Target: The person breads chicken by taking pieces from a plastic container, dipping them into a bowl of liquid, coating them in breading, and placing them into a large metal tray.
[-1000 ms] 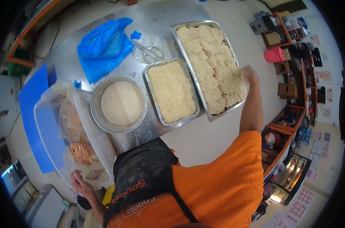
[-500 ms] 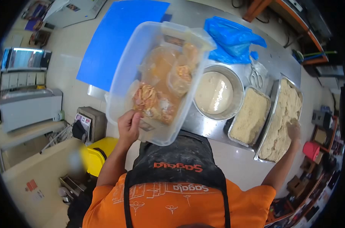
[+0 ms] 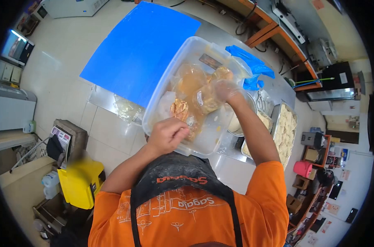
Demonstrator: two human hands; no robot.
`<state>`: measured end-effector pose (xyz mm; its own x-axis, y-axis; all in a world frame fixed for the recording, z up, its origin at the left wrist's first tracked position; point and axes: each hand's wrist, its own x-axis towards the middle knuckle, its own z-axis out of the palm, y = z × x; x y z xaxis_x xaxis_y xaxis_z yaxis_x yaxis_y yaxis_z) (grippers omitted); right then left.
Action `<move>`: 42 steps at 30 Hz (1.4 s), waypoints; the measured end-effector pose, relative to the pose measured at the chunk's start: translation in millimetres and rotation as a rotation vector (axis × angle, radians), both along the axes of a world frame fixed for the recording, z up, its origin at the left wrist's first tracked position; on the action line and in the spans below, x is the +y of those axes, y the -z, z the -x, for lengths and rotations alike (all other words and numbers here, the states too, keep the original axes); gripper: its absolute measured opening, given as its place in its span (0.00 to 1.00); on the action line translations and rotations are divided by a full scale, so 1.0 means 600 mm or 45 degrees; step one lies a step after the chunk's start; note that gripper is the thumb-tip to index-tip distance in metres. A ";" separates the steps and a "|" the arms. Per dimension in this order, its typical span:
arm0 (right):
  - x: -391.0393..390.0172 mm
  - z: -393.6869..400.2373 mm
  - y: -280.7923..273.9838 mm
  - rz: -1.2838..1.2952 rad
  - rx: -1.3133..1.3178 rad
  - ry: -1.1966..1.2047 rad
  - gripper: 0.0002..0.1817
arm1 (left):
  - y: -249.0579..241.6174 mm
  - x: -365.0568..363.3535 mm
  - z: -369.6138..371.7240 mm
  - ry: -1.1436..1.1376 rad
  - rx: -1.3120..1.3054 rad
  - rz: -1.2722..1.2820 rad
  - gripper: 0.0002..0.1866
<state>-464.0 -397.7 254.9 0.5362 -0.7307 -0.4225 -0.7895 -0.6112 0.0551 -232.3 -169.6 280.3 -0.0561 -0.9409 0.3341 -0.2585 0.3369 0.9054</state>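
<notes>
A large translucent plastic bin lies in front of me, with brownish liquid and several clear bags of orange-brown food in it. My right hand, blurred by motion, reaches into its right side and grips a clear plastic bag bearing a small label. Over the near left part of the bin my left hand is closed, its fingers curled down; what they hold is hidden. Just beyond that hand sits a bag of orange-brown strips.
A blue sheet covers the table's left side. Right of the bin are a blue plastic bag, a partly hidden round pan and a long tray of pale crumbly mixture. A yellow container stands lower left.
My right hand has moved from the long tray into the bin and onto a bag. The bin appears farther right, over the pans. My left hand has left the bin's side and is over its contents.
</notes>
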 end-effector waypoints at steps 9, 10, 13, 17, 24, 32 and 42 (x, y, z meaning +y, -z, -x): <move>0.014 0.005 0.115 0.138 0.089 -0.162 0.14 | 0.004 -0.005 -0.016 0.250 0.055 0.174 0.10; 0.016 0.012 0.129 0.125 0.081 -0.148 0.14 | 0.003 -0.006 -0.018 0.277 0.070 0.184 0.10; 0.041 -0.020 0.091 0.138 -0.006 0.058 0.13 | 0.001 -0.006 -0.024 0.349 0.101 0.203 0.10; 0.101 -0.049 0.029 0.329 -0.485 0.339 0.15 | 0.010 -0.009 -0.028 0.423 0.131 0.205 0.09; 0.115 -0.039 -0.092 0.217 -0.573 0.860 0.19 | 0.007 -0.008 -0.035 0.470 0.136 0.147 0.10; 0.130 0.048 -0.128 -0.789 -2.114 1.365 0.21 | 0.003 -0.007 -0.037 0.452 0.162 0.087 0.09; 0.172 0.096 -0.135 -0.083 -0.862 1.126 0.22 | 0.005 -0.002 -0.028 0.339 0.169 0.065 0.04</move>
<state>-521.6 -294.6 335.7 -0.0276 -0.9562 -0.2913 -0.8029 0.1948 -0.5633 -215.8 -170.9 277.1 -0.2510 -0.8809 0.4014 -0.0355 0.4227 0.9056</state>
